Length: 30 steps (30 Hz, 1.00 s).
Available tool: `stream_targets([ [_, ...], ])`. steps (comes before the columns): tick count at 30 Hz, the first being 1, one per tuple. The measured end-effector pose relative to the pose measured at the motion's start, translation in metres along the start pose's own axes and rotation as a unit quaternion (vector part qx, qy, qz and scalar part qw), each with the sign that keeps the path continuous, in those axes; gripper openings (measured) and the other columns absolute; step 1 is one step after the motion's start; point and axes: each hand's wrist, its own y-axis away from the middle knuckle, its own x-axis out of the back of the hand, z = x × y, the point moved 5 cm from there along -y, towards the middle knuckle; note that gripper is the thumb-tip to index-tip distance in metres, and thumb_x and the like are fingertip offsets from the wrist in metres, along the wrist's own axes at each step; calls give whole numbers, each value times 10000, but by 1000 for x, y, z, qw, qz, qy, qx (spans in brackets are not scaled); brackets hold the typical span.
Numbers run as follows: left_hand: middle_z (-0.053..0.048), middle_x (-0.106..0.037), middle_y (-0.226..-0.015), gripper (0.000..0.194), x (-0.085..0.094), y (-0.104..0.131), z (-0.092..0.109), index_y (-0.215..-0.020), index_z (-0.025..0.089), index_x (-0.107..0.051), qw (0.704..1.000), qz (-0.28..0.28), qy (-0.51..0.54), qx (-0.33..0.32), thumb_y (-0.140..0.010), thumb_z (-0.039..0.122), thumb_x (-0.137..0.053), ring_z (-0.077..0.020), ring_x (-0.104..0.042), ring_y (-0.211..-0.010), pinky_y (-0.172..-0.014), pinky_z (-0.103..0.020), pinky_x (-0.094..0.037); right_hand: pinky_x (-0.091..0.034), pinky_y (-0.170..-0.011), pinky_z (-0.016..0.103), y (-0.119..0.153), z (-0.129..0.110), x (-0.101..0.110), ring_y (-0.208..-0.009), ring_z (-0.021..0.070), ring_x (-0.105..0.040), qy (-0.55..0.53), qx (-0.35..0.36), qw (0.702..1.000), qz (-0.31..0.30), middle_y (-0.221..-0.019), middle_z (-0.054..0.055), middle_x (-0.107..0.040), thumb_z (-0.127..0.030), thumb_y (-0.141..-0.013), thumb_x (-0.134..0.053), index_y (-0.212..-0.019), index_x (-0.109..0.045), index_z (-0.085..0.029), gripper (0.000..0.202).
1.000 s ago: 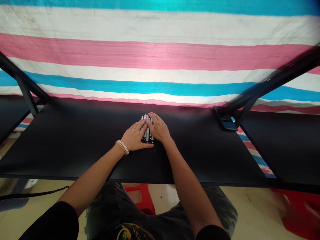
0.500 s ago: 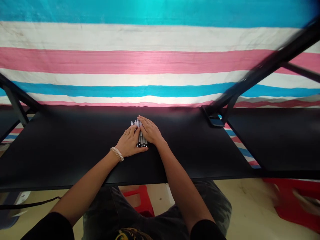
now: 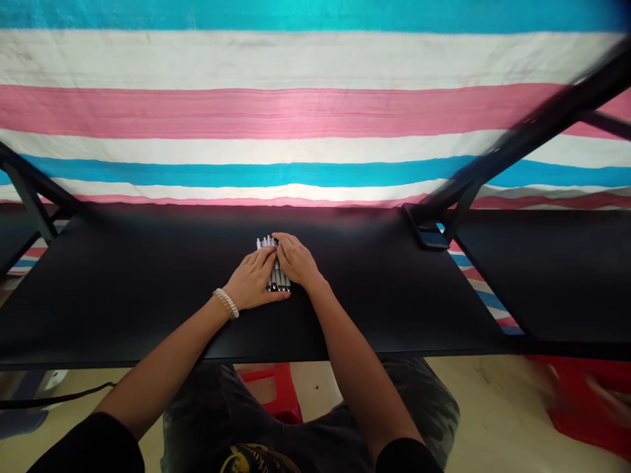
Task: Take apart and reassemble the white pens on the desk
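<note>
Sheeting [image 3: 315, 112] with stripes backs the black surface [image 3: 374, 289]. On it, my left hand [image 3: 251, 281] and right hand [image 3: 298, 261], both half-curled, rest over a row of pens [image 3: 279, 278], left thumb spread beside the near ends; I cannot tell whether either hand grips. Gathering appears complete: near ends sit about level. Far ends look slightly staggered, not yet levelled.

wht/gry pens [image 3: 279, 276] bunched side-by-side on blk tabletop [image 3: 374, 289].

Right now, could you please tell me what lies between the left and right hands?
In the head view, several pens lie side by side between the left hand and right hand.
</note>
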Motion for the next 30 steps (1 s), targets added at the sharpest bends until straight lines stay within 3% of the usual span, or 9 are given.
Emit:
stream_targets([
  [8, -206, -417, -1448, 939, 1, 0, 2, -1476, 135, -336, 1000, 3, 24, -9, -775, 707, -586, -375, -379, -1358, -1126, -508, -293, -393, -1102, 407, 4, 5, 9, -1251, 234, -503, -30, -35, 994, 99, -1328, 128, -568, -173, -939, -402, -1247, -557, -159, 345],
  [11, -212, -374, -1481, 965, 2, 0, 2, -1478, 144, -326, 1000, 5, 28, -10, -756, 724, -597, -383, -340, -1384, -1138, -516, -274, -457, -990, 410, 11, 10, 18, -1146, 261, -551, -18, -84, 988, 130, -1218, 155, -593, -228, -904, -491, -1212, -563, -145, 328],
  [13, -213, -346, -1500, 1014, 5, 0, 3, -1487, 151, -299, 999, 4, 36, -11, -727, 747, -611, -388, -317, -1395, -1143, -524, -264, -496, -836, 374, 15, 14, 24, -931, 237, -607, -22, -116, 988, 102, -1018, 117, -629, -283, -879, -548, -1199, -556, -142, 349],
  [16, -204, -341, -1496, 1020, 11, 0, 2, -1493, 175, -267, 998, 4, 64, 1, -724, 744, -619, -380, -319, -1392, -1139, -535, -269, -432, -621, 279, 19, 15, 29, -629, 153, -561, -63, -119, 991, -12, -730, -15, -582, -343, -876, -572, -1226, -515, -167, 395],
  [18, -197, -352, -1473, 935, 15, -1, -1, -1487, 189, -266, 996, 19, 90, 21, -778, 697, -603, -362, -335, -1379, -1130, -536, -286, -378, -576, 247, 21, 15, 35, -573, 125, -529, -78, -110, 989, -54, -672, -53, -552, -334, -863, -585, -1218, -511, -189, 391],
  [21, -184, -391, -1402, 673, 22, -3, -10, -1439, 180, -327, 986, 84, 127, 67, -914, 562, -505, -305, -383, -1333, -1119, -500, -321, -321, -545, 232, 24, 12, 40, -537, 105, -503, -80, -95, 986, -110, -626, -66, -540, -296, -840, -594, -1070, -584, -213, 244],
  [25, -156, -465, -1257, 424, 27, -6, -21, -1302, 165, -449, 963, 174, 174, 114, -989, 447, -401, -240, -478, -1201, -1058, -442, -398, -306, -554, 235, 24, 8, 40, -540, 100, -489, -52, -88, 987, -128, -626, -46, -567, -208, -823, -548, -925, -652, -219, 146],
  [30, -95, -558, -1053, 294, 30, -7, -26, -1112, 185, -542, 928, 237, 247, 145, -1005, 411, -387, -178, -568, -944, -877, -368, -491, -311, -565, 250, 21, 7, 40, -568, 116, -505, 6, -101, 991, -87, -660, -15, -602, -265, -809, -579, -819, -637, -201, 87],
])
